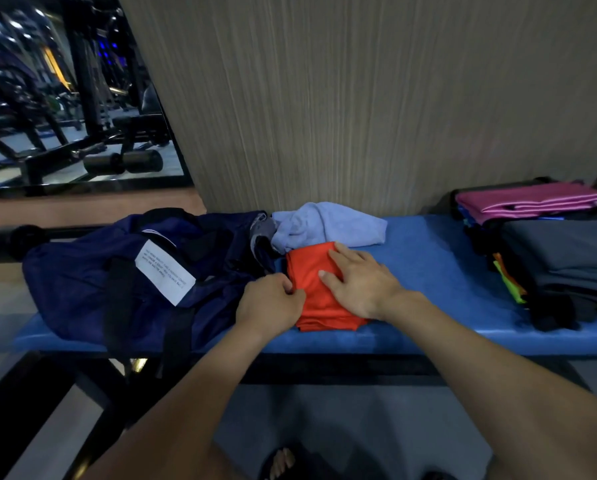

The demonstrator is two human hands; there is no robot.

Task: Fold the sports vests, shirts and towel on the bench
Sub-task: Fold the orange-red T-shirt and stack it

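The folded orange-red synthetic vest (319, 289) lies on the blue padded bench (428, 271) under both hands. The right hand (361, 284) presses flat, fingers straight; the left hand (271, 303) pinches the near-left edge (squaring it, probably). Keep the palm down while tugging edges flush.

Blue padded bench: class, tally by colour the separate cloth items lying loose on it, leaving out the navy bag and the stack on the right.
Orange folded garment: 1
Light blue crumpled towel: 1
Total: 2
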